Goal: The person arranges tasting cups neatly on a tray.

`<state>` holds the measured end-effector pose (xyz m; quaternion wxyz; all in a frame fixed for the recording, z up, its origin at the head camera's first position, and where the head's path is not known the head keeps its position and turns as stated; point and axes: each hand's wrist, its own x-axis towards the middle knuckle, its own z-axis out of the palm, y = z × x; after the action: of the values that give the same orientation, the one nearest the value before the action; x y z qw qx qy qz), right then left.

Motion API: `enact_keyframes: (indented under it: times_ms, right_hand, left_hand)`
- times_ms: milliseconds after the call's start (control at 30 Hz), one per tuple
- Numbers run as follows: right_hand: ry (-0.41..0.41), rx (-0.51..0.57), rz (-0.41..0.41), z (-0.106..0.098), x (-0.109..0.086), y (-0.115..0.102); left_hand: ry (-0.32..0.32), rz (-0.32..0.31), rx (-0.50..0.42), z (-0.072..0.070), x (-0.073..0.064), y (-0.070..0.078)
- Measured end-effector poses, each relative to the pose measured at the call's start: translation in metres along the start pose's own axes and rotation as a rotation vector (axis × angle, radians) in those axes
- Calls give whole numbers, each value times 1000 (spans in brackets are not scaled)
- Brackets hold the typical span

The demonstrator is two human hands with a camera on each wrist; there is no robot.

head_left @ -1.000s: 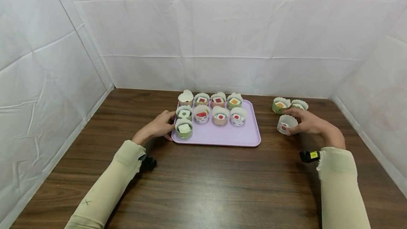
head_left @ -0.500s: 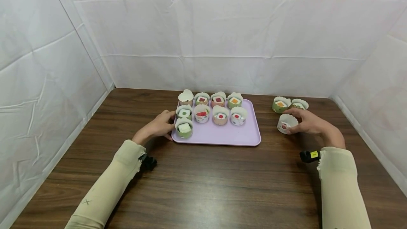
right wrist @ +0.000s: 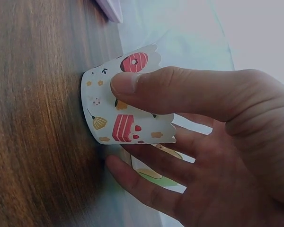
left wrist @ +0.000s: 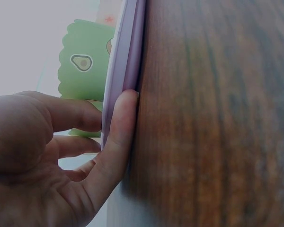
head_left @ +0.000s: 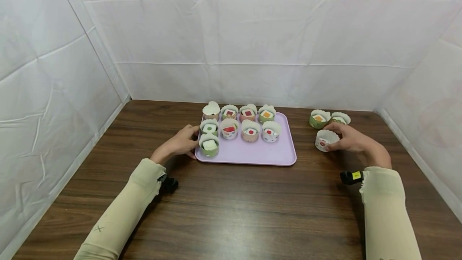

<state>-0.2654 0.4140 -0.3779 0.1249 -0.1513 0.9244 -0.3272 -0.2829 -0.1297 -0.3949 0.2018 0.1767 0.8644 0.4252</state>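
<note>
At the lilac tray's left edge, my left hand pinches the rim. The left wrist view shows the thumb along the outer side and fingers bent against the rim's other side, close to a green avocado-print baking cup. My right hand grips a white paper baking cup right of the tray. Its thumb presses the cake-and-donut print, with fingers behind the cup. The cup is upright, its base right at the table. A small white piece with a red mark shows inside.
Several baking cups, such as a pink one and a green one, stand on the tray in rows with small coloured pieces inside. Two green cups stand behind my right hand. White sheeting encloses the wooden table.
</note>
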Motion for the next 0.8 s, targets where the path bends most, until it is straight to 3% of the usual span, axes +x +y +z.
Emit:
enact_keyframes:
  times_ms: [233,800]
  right_hand:
    - [-4,-50,40,-1,-3,-5]
    - [28,-82,31,-6,-6,-14]
  left_hand:
    - [5,-6,16,0,0,0]
    - [1,1,11,0,0,-1]
